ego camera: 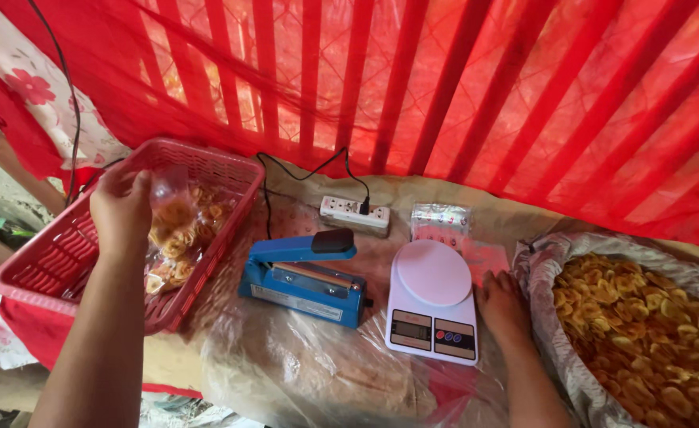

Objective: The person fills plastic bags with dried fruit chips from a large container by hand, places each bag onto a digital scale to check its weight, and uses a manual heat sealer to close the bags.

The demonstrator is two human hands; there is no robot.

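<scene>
My left hand (121,211) grips the top of a clear bag of yellow chips (173,238) and holds it over the red plastic basket (64,246) at the left. My right hand (503,301) rests flat on the plastic-covered table, fingers on a thin stack of empty clear bags (484,257), just right of a white kitchen scale (433,303). A blue heat sealer (306,279) stands between the basket and the scale.
A large open sack of yellow chips (642,325) fills the right side. A white power strip (355,214) with a black cable lies behind the sealer. More packets (441,219) sit behind the scale. Red netting and slats close the back.
</scene>
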